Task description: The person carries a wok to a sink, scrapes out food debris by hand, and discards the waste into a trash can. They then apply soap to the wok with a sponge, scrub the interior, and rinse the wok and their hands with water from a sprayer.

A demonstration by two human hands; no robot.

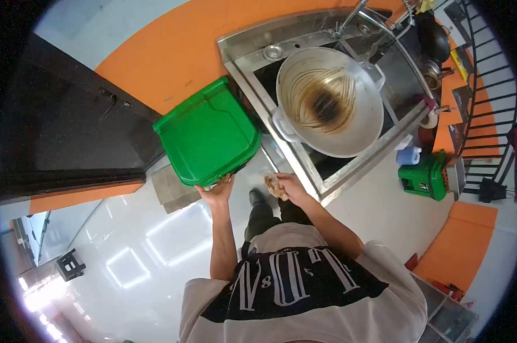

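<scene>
Black door (70,114) stands between 9 and 10 o'clock, taking the middle of the view as the clock's centre, and a dark stool (70,264) sits on the floor at 8. Further right, at 10 o'clock, comes the large green bin (207,134). The left hand (215,194), at 8 o'clock, is spread wide with its fingers at the bin's near edge; whether the fingertips curl under it cannot be told. For a sure hold there, fingers well apart under the lip, near the middle of that edge, should keep the lid from twisting.

Just right of that, between 4 and 5 o'clock, is a crumpled brownish bundle (275,186); what it is made of is hard to tell. The right hand (293,187), at 4, is closed narrow around its right end. It looks loose and likely to shed bits, so a firm but light pinch, clear of the clothes and the metal surface (311,166), seems best.

Between 1 and 2 o'clock a large pot (364,114), scorched dark inside, rests on that surface; the right elbow should keep clear of it. At 3 o'clock are a blue container (408,155) and a smaller green bin (424,178).
</scene>
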